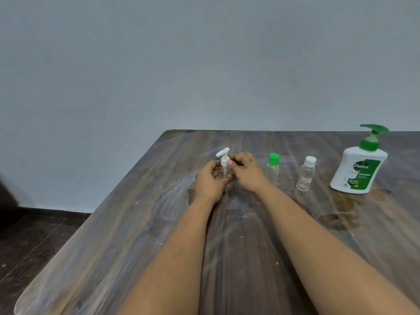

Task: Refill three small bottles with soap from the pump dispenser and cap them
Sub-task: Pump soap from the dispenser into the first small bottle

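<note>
Hands — both grips clamped on pump bottle — far from table edge.

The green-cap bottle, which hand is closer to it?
Right. The right hand is just beside the green-cap bottle, on the pump bottle; the left hand is farther.

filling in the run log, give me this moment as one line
left hand: holds clear pump bottle body | right hand: pinches its white pump collar | green-cap bottle, white-cap bottle: capped | Dettol dispenser: untouched
</note>
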